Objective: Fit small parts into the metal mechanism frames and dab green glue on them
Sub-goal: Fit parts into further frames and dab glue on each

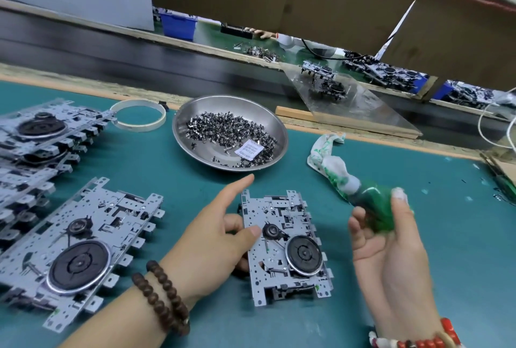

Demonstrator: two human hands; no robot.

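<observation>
Two wrists fill the bottom edge, the left wearing dark wooden beads [160, 296], the right red and white beads [418, 340]. Between them, on the teal mat [460, 250], lies one metal mechanism frame [284, 247], flywheel up. The left hand [212, 239] holds this frame by its left edge: the thumb lies on top beside the small black pulley, the forefinger points out straight toward the bowl, and the other fingers curl under the edge. The right hand [391, 247] hovers just right of the frame, palm up, not touching it, with fingers and thumb wrapped round a green glue bottle [374, 208]; the bottle's tip points up and left, wrapped in a green-stained white rag [332, 163]. Beyond the frame sits a steel bowl [195, 113] heaped with small parts [223, 128] and a white paper slip. At far left, finished frames [69, 250] lie overlapped in a row, well apart from both hands, near a white ring [138, 114].
</observation>
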